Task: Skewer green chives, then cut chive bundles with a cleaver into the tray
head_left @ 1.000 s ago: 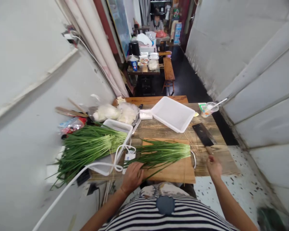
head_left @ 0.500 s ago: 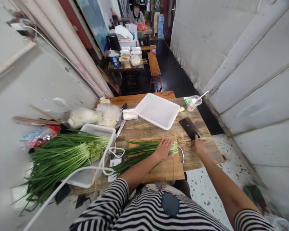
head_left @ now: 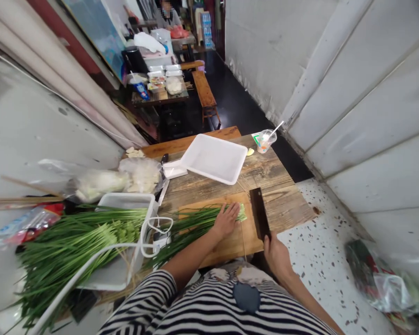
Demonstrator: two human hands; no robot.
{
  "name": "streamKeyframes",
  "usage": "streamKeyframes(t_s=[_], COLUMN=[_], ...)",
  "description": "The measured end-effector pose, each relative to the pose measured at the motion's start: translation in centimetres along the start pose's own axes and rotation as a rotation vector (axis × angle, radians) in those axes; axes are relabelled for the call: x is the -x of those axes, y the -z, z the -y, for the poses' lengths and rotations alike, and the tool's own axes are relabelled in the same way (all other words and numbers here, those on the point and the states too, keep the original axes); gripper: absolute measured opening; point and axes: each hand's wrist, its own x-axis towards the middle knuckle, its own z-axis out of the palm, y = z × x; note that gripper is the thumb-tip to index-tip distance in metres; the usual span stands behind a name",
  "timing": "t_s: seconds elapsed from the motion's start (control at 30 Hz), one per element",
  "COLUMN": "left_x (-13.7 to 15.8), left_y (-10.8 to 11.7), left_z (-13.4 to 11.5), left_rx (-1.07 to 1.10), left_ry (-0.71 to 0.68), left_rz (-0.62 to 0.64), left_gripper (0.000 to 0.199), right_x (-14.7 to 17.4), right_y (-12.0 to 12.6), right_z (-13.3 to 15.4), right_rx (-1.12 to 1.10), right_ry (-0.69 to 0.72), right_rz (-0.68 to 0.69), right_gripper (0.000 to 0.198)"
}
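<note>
Head camera view, looking down: a wooden bench [head_left: 282, 200] spread across the middle, with a heap of long green leaves [head_left: 80, 242] lying in and over a white tray [head_left: 125, 197] at its left end. A wooden cutting board [head_left: 226, 244] sat at the near edge, and on it lay a smaller bunch of the same greens [head_left: 192, 222], pale ends [head_left: 243, 212] to the right and dark tips trailing off to the left. Just beyond those ends stood the dark blade of a cleaver [head_left: 259, 211], over the board's right side and apart from the bunch; whether it touched the wood could not be told. The person's left hand [head_left: 226, 218] lay flat on the bunch close to the pale ends, fingers slightly spread, while the right hand [head_left: 276, 253] was wrapped around the cleaver's handle. The bunch looked light and limp, likely smooth enough for strands to slide apart and tender enough to bruise; the firmer part just behind the pale ends seemed the best hold, under a broad, gentle palm. The cleaver looked stiff and blade-heavy, safest held by its handle.
</note>
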Motion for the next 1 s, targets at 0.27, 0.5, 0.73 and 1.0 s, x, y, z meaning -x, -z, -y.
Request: streamKeyframes(t_s=[0.27,0.5,0.73,1.0], left_x=[-0.9,-0.9,-1.0,-1.0], left_y=[-0.4,-0.8,-0.9,-0.7], left_z=[-0.2,-0.2,-0.3,-0.2], left_rx=[-0.037,-0.004,-0.04,-0.017], left_ry=[-0.021,-0.013,-0.005,-0.001], left_rz=[0.089,0.082,0.089,0.081], left_gripper=[0.06,0.061,0.06,0.059], right_x=[0.1,-0.1,-0.3,-0.6], right_y=[0.2,-0.1,-1.7,-1.0], right_z=[3.0,3.5,3.6,4.5], right_rx=[0.214,0.221,0.193,0.213], right_ry=[0.058,0.075,0.041,-0.02], right_rz=[0.119,0.162,0.217,0.283], right_gripper=[0.023,0.024,0.027,0.032])
